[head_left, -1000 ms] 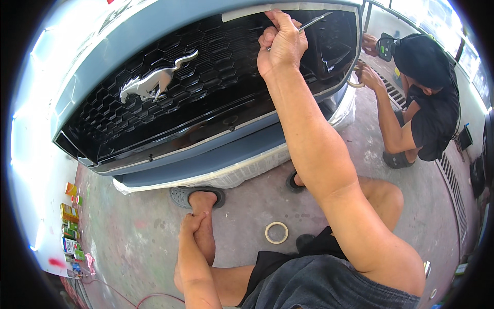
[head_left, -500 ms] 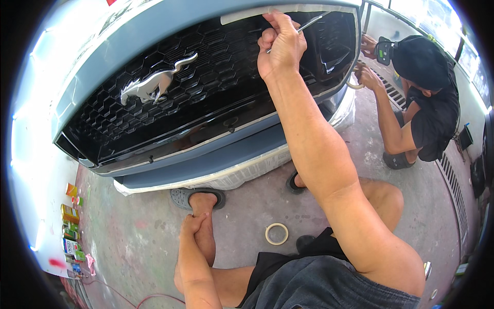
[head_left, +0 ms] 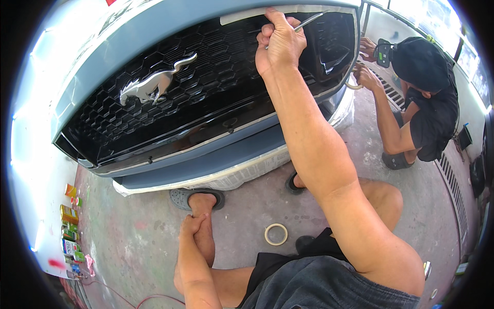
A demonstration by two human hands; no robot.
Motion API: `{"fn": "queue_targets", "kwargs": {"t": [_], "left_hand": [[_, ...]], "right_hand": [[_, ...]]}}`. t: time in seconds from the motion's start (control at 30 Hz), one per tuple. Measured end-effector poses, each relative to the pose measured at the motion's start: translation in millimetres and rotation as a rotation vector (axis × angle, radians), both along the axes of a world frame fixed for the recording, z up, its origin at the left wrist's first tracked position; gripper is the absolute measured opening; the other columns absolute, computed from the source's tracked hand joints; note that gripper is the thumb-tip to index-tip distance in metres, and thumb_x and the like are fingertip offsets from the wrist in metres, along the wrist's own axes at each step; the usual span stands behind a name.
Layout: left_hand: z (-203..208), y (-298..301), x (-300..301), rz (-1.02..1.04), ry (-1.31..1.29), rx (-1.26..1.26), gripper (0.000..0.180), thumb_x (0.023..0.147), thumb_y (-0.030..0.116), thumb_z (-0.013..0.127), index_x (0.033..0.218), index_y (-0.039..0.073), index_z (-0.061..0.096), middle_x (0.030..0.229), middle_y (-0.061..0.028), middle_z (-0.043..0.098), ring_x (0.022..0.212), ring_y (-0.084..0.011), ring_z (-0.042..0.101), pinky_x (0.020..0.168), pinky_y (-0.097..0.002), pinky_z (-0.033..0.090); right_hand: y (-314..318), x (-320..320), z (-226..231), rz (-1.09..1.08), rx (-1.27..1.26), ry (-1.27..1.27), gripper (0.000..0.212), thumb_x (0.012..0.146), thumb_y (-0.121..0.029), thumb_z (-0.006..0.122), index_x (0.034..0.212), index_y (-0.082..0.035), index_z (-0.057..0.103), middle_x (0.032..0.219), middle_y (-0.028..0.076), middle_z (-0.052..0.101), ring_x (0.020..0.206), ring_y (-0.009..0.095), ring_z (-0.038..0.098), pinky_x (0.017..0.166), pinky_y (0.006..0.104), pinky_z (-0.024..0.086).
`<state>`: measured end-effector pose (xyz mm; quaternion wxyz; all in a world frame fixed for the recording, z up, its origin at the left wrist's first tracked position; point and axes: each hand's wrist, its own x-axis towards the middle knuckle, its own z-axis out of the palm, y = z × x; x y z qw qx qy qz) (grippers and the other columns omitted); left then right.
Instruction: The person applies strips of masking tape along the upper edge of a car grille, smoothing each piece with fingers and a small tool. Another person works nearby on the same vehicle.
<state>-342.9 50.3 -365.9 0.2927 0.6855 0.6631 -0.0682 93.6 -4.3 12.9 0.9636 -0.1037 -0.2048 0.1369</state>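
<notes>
My right hand (head_left: 282,42) reaches up to the top edge of the black car grille (head_left: 226,92). It is closed round a slim silver metal tool (head_left: 312,19) whose tip points to the upper right; the exact kind is unclear. The thumb touches the strip of pale masking tape (head_left: 239,16) that runs along the grille's upper edge. Lower down, my left hand (head_left: 193,223) is wrapped round my lower leg (head_left: 207,237), just above the grey clog (head_left: 180,198). A silver horse emblem (head_left: 149,87) sits on the grille, left of my right hand.
A roll of masking tape (head_left: 276,234) lies on the floor. At right a crouching co-worker (head_left: 427,98) holds another tape roll (head_left: 354,85) by the bumper's corner. Several cans (head_left: 69,213) line the left wall; a red hose (head_left: 154,296) and a floor grate (head_left: 453,185) also show.
My right hand has shifted very slightly left along the taped edge, still holding the tool, which is tilted a little differently. The left hand stays on the leg.
</notes>
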Motion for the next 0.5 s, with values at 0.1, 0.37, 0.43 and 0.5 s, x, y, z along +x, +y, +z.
{"fn": "queue_targets", "kwargs": {"t": [0.1,0.37,0.43,0.5], "left_hand": [[0.2,0.4,-0.2,-0.002,-0.005,-0.01,0.107,0.073,0.069,0.076,0.137,-0.014,0.056,0.136,-0.0376,0.058,0.135,-0.0451,0.054,0.114,-0.0472,0.042],[-3.1,0.9,-3.8,-0.003,-0.008,-0.007,0.107,0.073,0.069,0.075,0.139,-0.013,0.055,0.139,-0.0365,0.057,0.137,-0.0438,0.053,0.114,-0.0472,0.041],[-4.2,1.2,-4.5,0.003,-0.004,-0.008,0.108,0.073,0.07,0.075,0.139,-0.012,0.055,0.14,-0.0359,0.057,0.137,-0.0434,0.053,0.115,-0.0473,0.041],[-5.1,1.7,-5.6,0.012,-0.002,-0.013,0.108,0.073,0.07,0.074,0.14,-0.012,0.054,0.14,-0.0353,0.056,0.138,-0.0432,0.052,0.115,-0.0474,0.041]], "right_hand": [[0.0,-0.8,0.1,0.015,-0.031,0.024,0.036,0.083,-0.001,0.079,0.09,-0.012,0.045,0.07,0.004,0.057,0.046,0.01,0.049,0.045,0.0255,0.032],[-4.1,-7.0,-7.9,0.163,-0.019,0.056,0.027,0.088,-0.014,0.077,0.093,-0.009,0.051,0.088,0.011,0.069,0.051,0.01,0.053,0.047,0.0247,0.033],[-0.7,-9.4,-6.8,0.165,-0.001,0.032,0.029,0.087,-0.012,0.078,0.092,-0.01,0.049,0.089,0.012,0.07,0.051,0.01,0.054,0.046,0.0243,0.033],[1.4,-14.4,-5.2,0.157,-0.005,0.03,0.033,0.086,-0.01,0.079,0.091,-0.011,0.047,0.086,0.011,0.069,0.05,0.011,0.055,0.046,0.024,0.033]]}}
